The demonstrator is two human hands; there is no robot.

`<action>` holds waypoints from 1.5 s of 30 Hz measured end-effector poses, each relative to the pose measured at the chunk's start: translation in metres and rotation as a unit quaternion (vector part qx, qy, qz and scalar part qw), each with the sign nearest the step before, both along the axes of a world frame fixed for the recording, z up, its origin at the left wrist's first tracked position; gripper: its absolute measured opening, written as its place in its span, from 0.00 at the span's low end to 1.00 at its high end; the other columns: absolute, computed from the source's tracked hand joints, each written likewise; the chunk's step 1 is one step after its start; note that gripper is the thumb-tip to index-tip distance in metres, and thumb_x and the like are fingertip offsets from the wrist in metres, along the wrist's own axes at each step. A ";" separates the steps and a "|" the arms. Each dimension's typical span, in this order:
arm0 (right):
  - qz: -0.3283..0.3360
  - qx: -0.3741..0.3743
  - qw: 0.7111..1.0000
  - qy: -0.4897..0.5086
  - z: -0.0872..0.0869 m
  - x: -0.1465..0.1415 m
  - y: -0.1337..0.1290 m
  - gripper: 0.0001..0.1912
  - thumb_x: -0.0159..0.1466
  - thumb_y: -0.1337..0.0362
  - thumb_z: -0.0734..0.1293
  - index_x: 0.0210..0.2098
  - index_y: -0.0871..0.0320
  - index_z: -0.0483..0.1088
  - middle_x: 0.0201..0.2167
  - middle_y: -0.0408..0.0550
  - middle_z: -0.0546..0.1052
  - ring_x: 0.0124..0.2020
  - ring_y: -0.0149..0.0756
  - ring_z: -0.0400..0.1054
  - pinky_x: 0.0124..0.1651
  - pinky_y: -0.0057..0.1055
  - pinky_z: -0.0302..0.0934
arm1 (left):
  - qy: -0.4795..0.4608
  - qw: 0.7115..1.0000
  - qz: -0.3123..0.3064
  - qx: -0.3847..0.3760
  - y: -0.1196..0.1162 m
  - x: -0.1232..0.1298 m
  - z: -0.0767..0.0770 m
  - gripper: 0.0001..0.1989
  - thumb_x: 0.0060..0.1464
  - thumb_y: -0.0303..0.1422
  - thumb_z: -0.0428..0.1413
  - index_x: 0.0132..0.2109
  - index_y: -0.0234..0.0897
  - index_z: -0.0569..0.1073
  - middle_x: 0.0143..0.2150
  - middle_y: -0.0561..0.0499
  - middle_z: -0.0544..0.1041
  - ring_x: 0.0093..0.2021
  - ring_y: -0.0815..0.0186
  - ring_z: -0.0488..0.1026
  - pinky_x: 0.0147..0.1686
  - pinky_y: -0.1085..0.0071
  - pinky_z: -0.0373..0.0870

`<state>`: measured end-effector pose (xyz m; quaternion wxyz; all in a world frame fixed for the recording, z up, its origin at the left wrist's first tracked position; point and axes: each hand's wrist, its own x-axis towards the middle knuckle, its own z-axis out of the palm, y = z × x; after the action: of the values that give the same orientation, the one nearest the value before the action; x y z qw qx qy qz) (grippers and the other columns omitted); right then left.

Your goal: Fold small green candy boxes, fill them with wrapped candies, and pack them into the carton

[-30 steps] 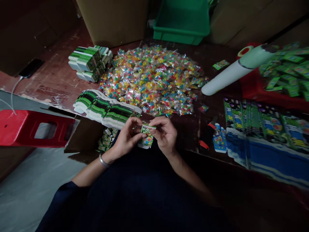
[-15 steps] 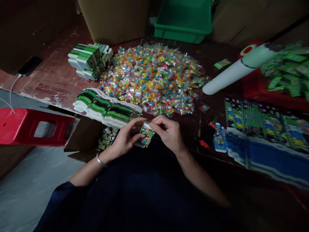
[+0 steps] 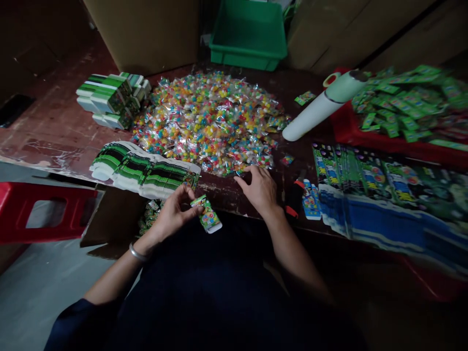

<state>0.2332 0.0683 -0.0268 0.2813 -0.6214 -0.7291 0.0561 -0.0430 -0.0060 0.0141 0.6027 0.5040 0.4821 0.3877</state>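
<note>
Between the thumb and fingers of my left hand [image 3: 177, 212] is a small green printed candy box [image 3: 207, 217], tilted, with a white flap at its lower end. My right hand [image 3: 259, 190] is at the near edge of a heap of candy packets [image 3: 215, 122], clear bags filled with many-coloured candies. Its thumb and fingers are apart and I see nothing between them. A fanned row of flat green and white cartons [image 3: 141, 168] lies just beyond my left hand. Below the table edge, an open cardboard box [image 3: 113, 219] contains several small printed packs [image 3: 150, 214].
Bundled carton stacks [image 3: 106, 95] stand left of the heap, a green tray [image 3: 248, 46] behind it. To the right are a white-and-green roll [image 3: 321, 107], a utility knife [image 3: 294, 197], a blue box [image 3: 311, 202], printed sheets [image 3: 387, 204] and a red bin [image 3: 340, 119]. A red stool [image 3: 73, 212] stands left.
My right hand has let go of the candy box and moved to the heap's near edge. My left hand keeps the box, now turned with its flap end downward. The camera view has shifted right.
</note>
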 end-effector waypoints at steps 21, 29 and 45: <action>0.124 0.069 0.984 0.107 0.090 -0.021 -0.033 0.07 0.70 0.64 0.68 0.37 0.51 0.79 0.33 0.44 0.83 0.34 0.37 0.77 0.43 0.36 0.72 | 0.152 0.985 -0.054 0.058 0.011 0.005 0.012 0.13 0.59 0.38 0.63 0.47 0.37 0.73 0.39 0.50 0.79 0.37 0.62 0.75 0.38 0.68 0.70; 0.200 0.077 0.967 0.139 0.081 -0.049 -0.034 0.07 0.72 0.63 0.68 0.43 0.49 0.81 0.41 0.49 0.81 0.45 0.43 0.76 0.52 0.44 0.73 | 0.039 0.997 -0.024 0.060 0.007 0.021 0.011 0.14 0.57 0.32 0.65 0.48 0.38 0.72 0.43 0.49 0.77 0.44 0.62 0.75 0.46 0.67 0.73; 0.137 -0.019 0.895 0.424 0.041 -0.070 -0.055 0.05 0.69 0.60 0.71 0.41 0.53 0.73 0.44 0.49 0.83 0.45 0.40 0.80 0.47 0.37 0.75 | -0.112 0.994 0.001 0.020 0.001 0.029 0.014 0.26 0.49 0.32 0.72 0.49 0.40 0.67 0.44 0.51 0.72 0.40 0.68 0.73 0.40 0.72 0.74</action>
<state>0.1631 0.0135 0.0144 0.5413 -0.4380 -0.6173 0.3662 -0.0138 -0.0055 0.0283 0.6424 0.4683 0.4046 0.4520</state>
